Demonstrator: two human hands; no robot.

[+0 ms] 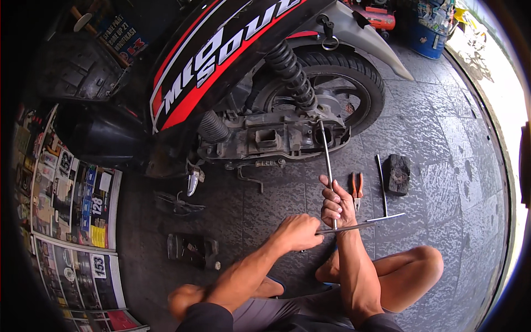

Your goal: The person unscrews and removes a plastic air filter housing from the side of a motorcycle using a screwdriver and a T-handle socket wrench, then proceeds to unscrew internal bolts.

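A long silver T-handle wrench [328, 157] runs from the scooter's engine case [238, 143], near the bottom of the shock absorber [294, 77], back toward me. Around its shaft, close to the crossbar, the fingers of my right hand [339, 206] are wrapped. My left hand [297, 232] is closed on the left end of the crossbar, which passes over my right wrist. The tip of the wrench meets the case beside a round opening; whatever it sits on is too small to make out. To the right of my right hand lie orange-handled pliers [357, 185].
A second T-handle wrench [383, 185] and a dark block [399, 175] lie on the tiled floor at right. Beyond the case is the rear wheel [371, 83]. A black plastic part [191, 250] lies left of my forearm. Display cases [77, 199] line the left; a blue drum [428, 36] stands far right.
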